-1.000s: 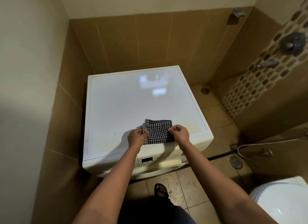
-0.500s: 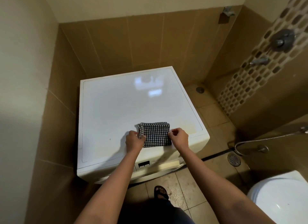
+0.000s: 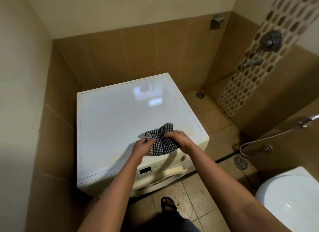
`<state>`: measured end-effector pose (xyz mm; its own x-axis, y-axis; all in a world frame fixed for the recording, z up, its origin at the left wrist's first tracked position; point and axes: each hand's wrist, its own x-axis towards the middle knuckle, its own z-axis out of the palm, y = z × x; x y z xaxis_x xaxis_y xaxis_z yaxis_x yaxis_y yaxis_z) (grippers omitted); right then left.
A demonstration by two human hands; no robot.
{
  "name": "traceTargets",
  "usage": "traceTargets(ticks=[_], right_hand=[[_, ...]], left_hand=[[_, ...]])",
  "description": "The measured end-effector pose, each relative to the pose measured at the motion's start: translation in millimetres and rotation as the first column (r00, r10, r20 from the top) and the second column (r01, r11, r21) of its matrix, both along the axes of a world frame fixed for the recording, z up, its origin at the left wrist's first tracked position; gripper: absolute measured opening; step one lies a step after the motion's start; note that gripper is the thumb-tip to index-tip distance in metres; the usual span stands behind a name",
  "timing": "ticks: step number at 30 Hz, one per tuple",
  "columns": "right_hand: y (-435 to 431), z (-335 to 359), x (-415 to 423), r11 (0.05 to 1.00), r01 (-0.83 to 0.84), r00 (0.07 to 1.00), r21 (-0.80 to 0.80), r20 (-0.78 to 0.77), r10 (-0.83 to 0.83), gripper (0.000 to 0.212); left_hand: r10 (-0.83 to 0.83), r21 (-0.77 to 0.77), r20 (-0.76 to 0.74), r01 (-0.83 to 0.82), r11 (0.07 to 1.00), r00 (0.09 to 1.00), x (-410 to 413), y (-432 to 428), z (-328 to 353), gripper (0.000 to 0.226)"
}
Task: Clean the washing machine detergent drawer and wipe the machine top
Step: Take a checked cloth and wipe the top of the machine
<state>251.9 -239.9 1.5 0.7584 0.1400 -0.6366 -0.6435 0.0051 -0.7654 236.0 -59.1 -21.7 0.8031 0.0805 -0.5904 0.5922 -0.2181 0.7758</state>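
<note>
Ideally, the checked cloth (image 3: 162, 142), gripped in the curled fingers of the left hand (image 3: 141, 146) and right hand (image 3: 178, 138) near the front right corner of the washing machine top (image 3: 117, 121), is folded flat for even wiping.

A white toilet (image 3: 290, 202) is at the lower right, with a round floor drain (image 3: 240, 163) near it on the left. At upper right, a shower valve (image 3: 271, 40) sits on a mosaic strip (image 3: 241, 86).
</note>
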Motion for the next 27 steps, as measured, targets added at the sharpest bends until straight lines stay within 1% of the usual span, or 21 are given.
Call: traceTargets(ticks=[2,4,5,7,8,9,11,12,14,17,20,22,24,27], right_hand=[[-22,16,-15,0.976,0.043,0.999,0.213,-0.033,-0.037,0.026],[-47,31,-34,0.896,0.17,0.985,0.411,-0.078,-0.151,0.027],[-59,37,-42,0.839,0.24,0.97,0.487,-0.094,-0.223,0.034],[-83,50,-61,0.733,0.364,0.924,0.574,-0.126,-0.361,0.053],[-94,54,-70,0.684,0.42,0.893,0.597,-0.139,-0.427,0.058],[-109,60,-81,0.631,0.467,0.859,0.62,-0.148,-0.49,0.058],[-131,74,-98,0.567,0.548,0.787,0.615,-0.149,-0.598,0.042],[-148,81,-107,0.533,0.588,0.741,0.609,-0.143,-0.656,0.038],[-181,97,-121,0.481,0.616,0.675,0.623,-0.103,-0.731,0.035],[-234,126,-137,0.412,0.652,0.58,0.636,-0.069,-0.812,0.028],[-290,162,-146,0.376,0.657,0.503,0.654,-0.009,-0.864,0.029],[-328,187,-152,0.349,0.666,0.444,0.659,0.026,-0.896,0.035],[-368,214,-157,0.337,0.68,0.386,0.651,0.073,-0.92,0.039],[-431,260,-166,0.331,0.689,0.312,0.645,0.148,-0.939,0.04]], left_hand=[[-0.072,-0.049,0.048,0.074,0.996,0.996,-8,-14,15,0.023],[-0.156,-0.101,0.073,0.163,0.982,0.985,-13,-33,28,0.022],[-0.195,-0.127,0.085,0.205,0.971,0.977,-14,-43,33,0.025],[-0.245,-0.166,0.107,0.26,0.951,0.964,-17,-69,44,0.036],[-0.25,-0.17,0.11,0.266,0.949,0.962,-19,-82,48,0.043],[-0.26,-0.154,0.115,0.276,0.949,0.959,-21,-100,54,0.051],[-0.259,-0.104,0.142,0.274,0.956,0.955,-25,-128,63,0.061],[-0.269,-0.085,0.163,0.286,0.955,0.949,-28,-147,69,0.063],[-0.292,-0.058,0.192,0.308,0.95,0.937,-31,-182,78,0.063],[-0.35,-0.076,0.25,0.379,0.922,0.903,-30,-237,97,0.059],[-0.444,-0.055,0.319,0.484,0.873,0.837,-24,-300,120,0.055],[-0.506,-0.018,0.372,0.551,0.834,0.778,-18,-345,136,0.047],[-0.566,0.037,0.417,0.609,0.792,0.711,-11,-393,150,0.04],[-0.622,0.07,0.472,0.677,0.733,0.625,-6,-466,175,0.038]])
